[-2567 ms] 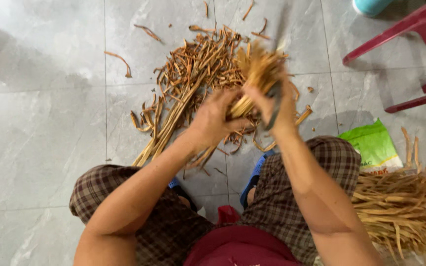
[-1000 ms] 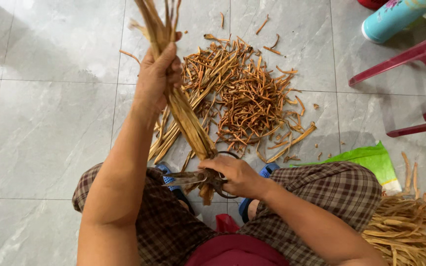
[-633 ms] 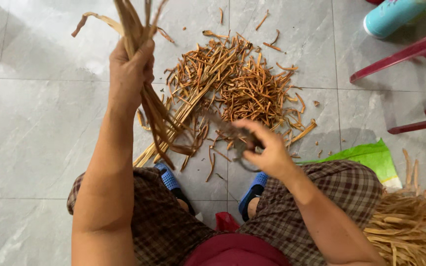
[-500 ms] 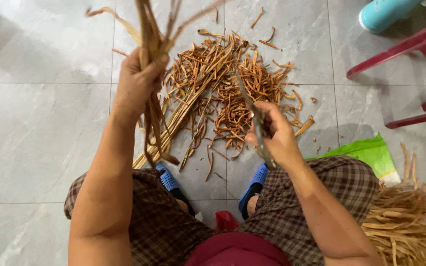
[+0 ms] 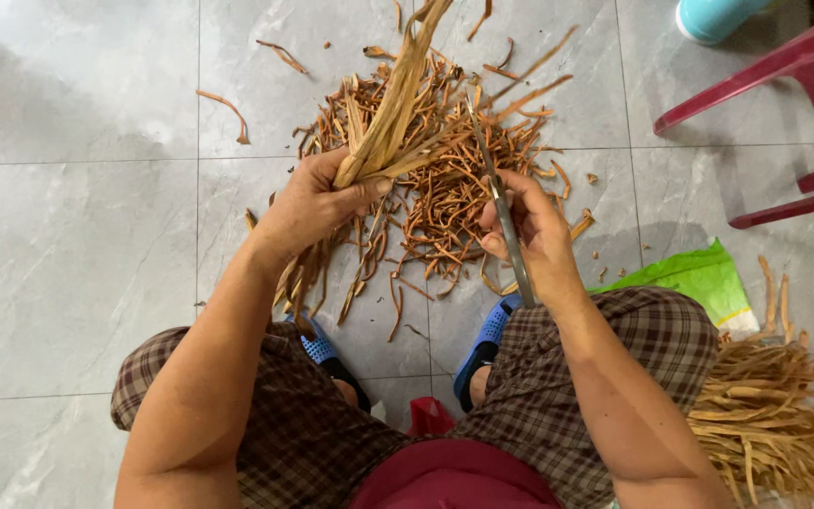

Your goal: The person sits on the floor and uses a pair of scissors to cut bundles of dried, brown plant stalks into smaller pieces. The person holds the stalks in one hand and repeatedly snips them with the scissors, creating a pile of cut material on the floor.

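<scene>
My left hand (image 5: pixel 311 203) grips a bundle of dried tan plant strips (image 5: pixel 396 104) that points up and away from me. My right hand (image 5: pixel 537 234) holds a pair of metal scissors (image 5: pixel 498 203), blades pointing up toward the bundle's side. Below both hands lies a heap of short brown trimmed pieces (image 5: pixel 445 179) on the grey tiled floor. I sit with knees apart in checked shorts and blue sandals (image 5: pixel 487 337).
A pile of longer pale strips (image 5: pixel 765 415) lies at my right beside a green bag (image 5: pixel 699 278). A dark red plastic chair (image 5: pixel 793 104) stands at the right and a teal bottle (image 5: pixel 713 14) at the top. Loose scraps (image 5: pixel 228 104) dot the tiles.
My left hand has lowered the bundle from high up toward the middle. My right hand has risen from my lap with the scissors and now holds them upright next to the bundle.
</scene>
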